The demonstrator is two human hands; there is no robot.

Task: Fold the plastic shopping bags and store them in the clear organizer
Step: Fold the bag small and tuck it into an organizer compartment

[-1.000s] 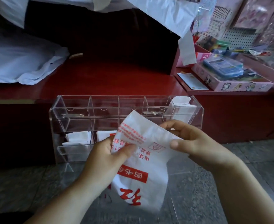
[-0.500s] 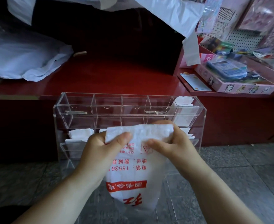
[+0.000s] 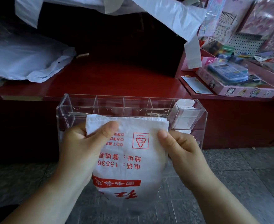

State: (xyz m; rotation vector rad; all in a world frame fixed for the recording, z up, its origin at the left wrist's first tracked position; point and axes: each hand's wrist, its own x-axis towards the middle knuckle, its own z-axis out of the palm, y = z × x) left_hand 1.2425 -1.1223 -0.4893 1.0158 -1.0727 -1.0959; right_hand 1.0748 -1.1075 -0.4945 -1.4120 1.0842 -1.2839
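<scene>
White crinkly plastic printed with upside-down red characters fills the middle of my feed: a shopping bag (image 3: 133, 160) held up just in front of the clear organizer (image 3: 78, 109), its folded top edge nearly straight, its lower part hanging rounded. I see the left hand (image 3: 78, 149) and right hand (image 3: 183, 152) each pinching an upper corner, thumb flat on the front, fingers curled behind. One folded white bag (image 3: 183, 104) stands in the organizer's rightmost top compartment, with a glossy dark red counter (image 3: 116, 78) behind.
</scene>
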